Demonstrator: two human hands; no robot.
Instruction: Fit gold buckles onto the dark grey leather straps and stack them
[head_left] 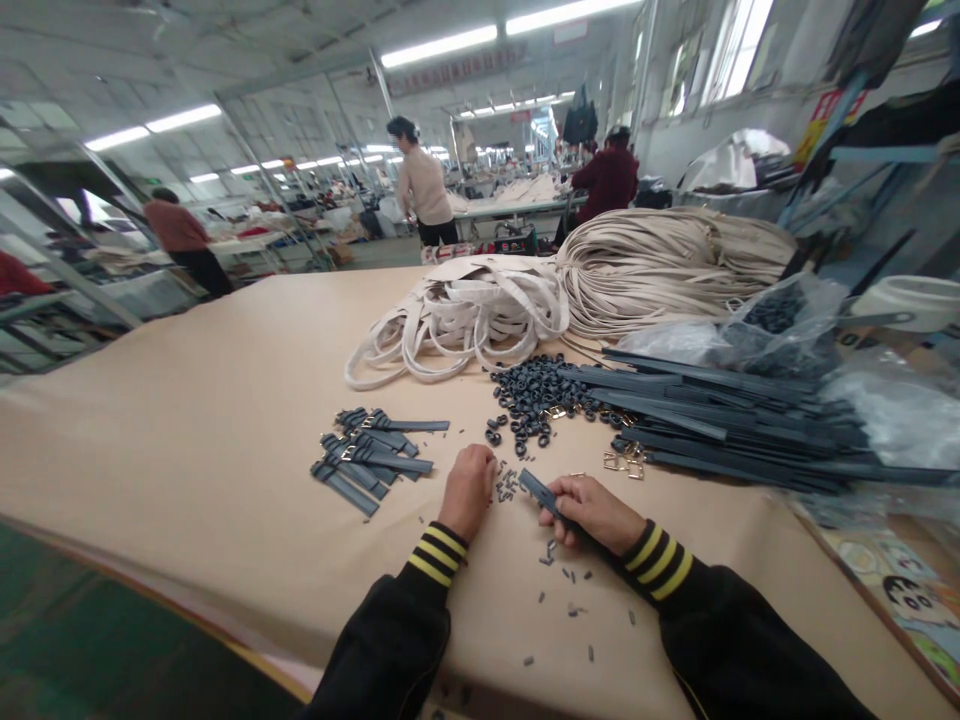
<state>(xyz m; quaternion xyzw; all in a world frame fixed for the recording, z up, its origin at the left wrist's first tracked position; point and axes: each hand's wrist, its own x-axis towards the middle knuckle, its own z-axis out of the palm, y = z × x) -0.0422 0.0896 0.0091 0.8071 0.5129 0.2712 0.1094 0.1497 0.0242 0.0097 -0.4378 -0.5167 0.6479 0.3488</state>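
Observation:
My right hand (596, 512) is closed round a dark blue-grey strap (541, 490), whose end points up and left past my fingertips. Close to it on the left, my left hand (469, 490) rests on the table with its fingers curled; whatever they may hold is hidden. Small dark offcuts (507, 484) lie scattered between the two hands and nearer to me. To the left is a pile of short buckled straps (371, 455). Beyond my hands sits a heap of dark strap loops (536, 395), with several gold buckles (624, 462) to its right.
Long dark strips (720, 410) are stacked on the right beside plastic bags (795, 310). Bundled beige straps (480, 305) and a thick beige coil (667, 260) lie at the back of the brown-covered table (202, 400). Several people work farther off.

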